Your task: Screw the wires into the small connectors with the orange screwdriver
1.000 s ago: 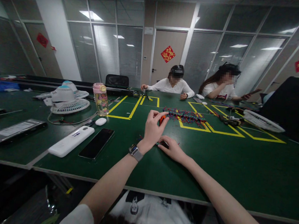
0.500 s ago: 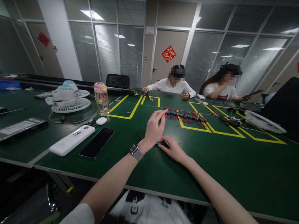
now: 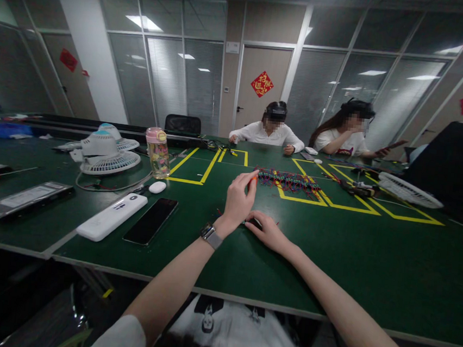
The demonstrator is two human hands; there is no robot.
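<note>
My left hand, raised above the table and wearing a watch, is closed in a pinch. Between its fingertips shows a bit of a small orange object; the rest of it is hidden by the fingers. Just below and to the right, my right hand rests low on the green table, its fingers closed on a small dark part with thin wires. Red wire ends poke out on both sides of that part. Beyond my hands lies a row of similar small parts with red and blue wires.
To my left lie a black phone, a white power bank, a white earbud case, a drink bottle, fans and a hard drive. Yellow tape marks the table. Two people sit opposite.
My hands have hardly moved. Across the table, the person in the middle has drawn one hand slightly inward, to the right.
</note>
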